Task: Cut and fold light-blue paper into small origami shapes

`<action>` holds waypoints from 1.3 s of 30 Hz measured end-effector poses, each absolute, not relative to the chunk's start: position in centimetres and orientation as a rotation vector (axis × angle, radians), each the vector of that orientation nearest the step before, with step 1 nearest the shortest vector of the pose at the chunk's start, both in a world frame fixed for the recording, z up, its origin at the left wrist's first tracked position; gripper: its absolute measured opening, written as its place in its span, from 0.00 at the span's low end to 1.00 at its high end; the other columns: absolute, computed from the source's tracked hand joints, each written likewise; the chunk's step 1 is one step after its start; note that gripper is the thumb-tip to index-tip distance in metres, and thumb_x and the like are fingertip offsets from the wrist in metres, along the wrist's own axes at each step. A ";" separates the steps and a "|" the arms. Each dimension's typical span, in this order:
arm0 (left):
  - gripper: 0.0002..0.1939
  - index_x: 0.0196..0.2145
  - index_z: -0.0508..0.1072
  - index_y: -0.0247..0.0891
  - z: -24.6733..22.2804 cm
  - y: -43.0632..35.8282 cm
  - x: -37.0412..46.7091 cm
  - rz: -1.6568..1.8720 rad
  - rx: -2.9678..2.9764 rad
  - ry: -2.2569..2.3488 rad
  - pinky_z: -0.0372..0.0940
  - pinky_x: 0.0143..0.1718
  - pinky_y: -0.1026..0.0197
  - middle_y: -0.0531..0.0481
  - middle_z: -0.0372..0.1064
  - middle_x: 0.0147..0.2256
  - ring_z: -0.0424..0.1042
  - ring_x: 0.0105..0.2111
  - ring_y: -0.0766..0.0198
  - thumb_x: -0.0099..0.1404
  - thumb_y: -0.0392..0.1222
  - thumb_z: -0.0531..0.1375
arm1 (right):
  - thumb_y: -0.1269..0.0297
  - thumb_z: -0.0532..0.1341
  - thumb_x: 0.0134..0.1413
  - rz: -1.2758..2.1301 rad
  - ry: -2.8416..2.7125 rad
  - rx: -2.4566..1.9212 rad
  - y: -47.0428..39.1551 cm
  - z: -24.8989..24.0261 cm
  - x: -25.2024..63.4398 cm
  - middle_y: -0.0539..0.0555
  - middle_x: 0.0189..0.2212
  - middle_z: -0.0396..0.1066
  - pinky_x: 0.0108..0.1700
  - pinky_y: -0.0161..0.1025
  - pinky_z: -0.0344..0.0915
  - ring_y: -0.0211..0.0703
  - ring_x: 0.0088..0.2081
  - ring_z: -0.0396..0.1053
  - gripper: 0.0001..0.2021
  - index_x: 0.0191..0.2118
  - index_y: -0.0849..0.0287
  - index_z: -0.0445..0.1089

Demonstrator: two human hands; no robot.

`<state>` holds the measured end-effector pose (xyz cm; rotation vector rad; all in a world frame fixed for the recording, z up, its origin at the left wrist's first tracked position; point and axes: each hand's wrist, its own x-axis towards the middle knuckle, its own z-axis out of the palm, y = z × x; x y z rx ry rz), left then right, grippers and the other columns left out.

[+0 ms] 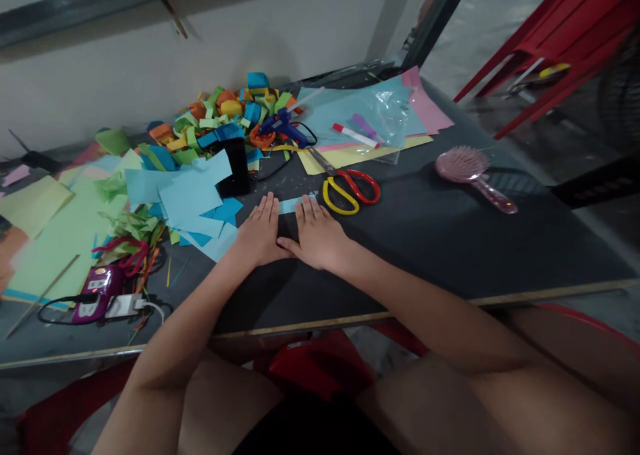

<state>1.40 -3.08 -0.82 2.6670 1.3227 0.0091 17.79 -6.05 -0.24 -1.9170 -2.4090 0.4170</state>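
A narrow light blue paper strip [289, 206] lies on the dark table between my two hands. My left hand [261, 232] rests flat over the strip's left end, fingers stretched out. Flat on its right end is my right hand [317, 232], fingers extended and its thumb reaching to my left hand. Just beyond my right hand lie scissors [350, 192] with one red and one yellow handle. Light blue paper pieces [187, 198] are piled left of my left hand, beside a black upright object [235, 167].
Folded coloured paper pieces [230, 108] heap against the wall near a blue glue gun [285, 127]. A pink hairbrush [463, 165] lies right. Coloured sheets [345, 108] and markers [356, 135] are at the back. A purple power strip [103, 288] with cables sits left, near the table edge [250, 333].
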 end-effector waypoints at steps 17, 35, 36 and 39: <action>0.13 0.44 0.77 0.29 1.1 -0.9 1.2 0.037 3.009 1.295 0.68 0.45 0.51 0.34 0.77 0.44 0.76 0.46 0.47 0.71 0.40 0.57 | 0.70 0.57 0.62 0.008 -2.457 -1.650 -3.8 1.5 19.3 0.61 0.37 0.77 0.32 0.42 0.59 0.53 0.40 0.73 0.10 0.40 0.62 0.76; 0.20 0.31 0.74 0.35 1.5 -1.9 1.7 0.346 3.019 1.375 0.56 0.28 0.59 0.44 0.72 0.24 0.72 0.28 0.58 0.75 0.41 0.47 | 0.70 0.53 0.60 0.043 -2.241 -1.202 -2.4 0.6 20.8 0.57 0.38 0.77 0.43 0.40 0.62 0.46 0.41 0.71 0.12 0.39 0.59 0.74; 0.20 0.31 0.74 0.35 1.5 -2.0 1.8 0.352 3.033 1.357 0.55 0.28 0.59 0.44 0.71 0.24 0.72 0.28 0.59 0.75 0.41 0.46 | 0.70 0.53 0.58 0.048 -2.241 -1.169 -2.4 0.6 20.8 0.56 0.37 0.77 0.43 0.40 0.62 0.46 0.40 0.71 0.11 0.38 0.58 0.74; 0.20 0.31 0.73 0.35 1.6 -2.3 1.9 0.363 3.082 1.289 0.55 0.28 0.59 0.45 0.71 0.23 0.72 0.27 0.60 0.75 0.39 0.46 | 0.69 0.55 0.54 0.042 -2.249 -1.125 -2.4 0.5 20.9 0.55 0.33 0.76 0.41 0.39 0.62 0.45 0.38 0.71 0.08 0.34 0.57 0.72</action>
